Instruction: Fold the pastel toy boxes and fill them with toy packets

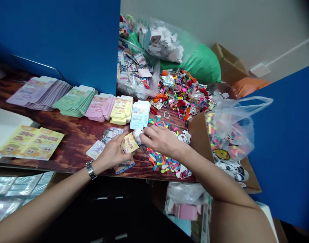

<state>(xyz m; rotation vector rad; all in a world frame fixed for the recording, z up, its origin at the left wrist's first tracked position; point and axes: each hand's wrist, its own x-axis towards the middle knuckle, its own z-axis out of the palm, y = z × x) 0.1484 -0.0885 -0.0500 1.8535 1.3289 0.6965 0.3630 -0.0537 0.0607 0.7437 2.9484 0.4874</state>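
My left hand, with a metal watch on the wrist, is closed around a small yellow printed box, held tilted above the table. At the box's upper end my right hand has its fingers bent and pressed together. Something whitish shows beside those fingertips; whether it is a flap or an item in them is unclear. Under my left hand lie printed cards. Small colourful balloon-like pieces are scattered below my right hand.
Flat box stacks stand behind: purple, green, pink, yellow and blue. Yellow printed sheets lie left. Mixed trinkets heap at the back. A cardboard box and blue partition bound the right.
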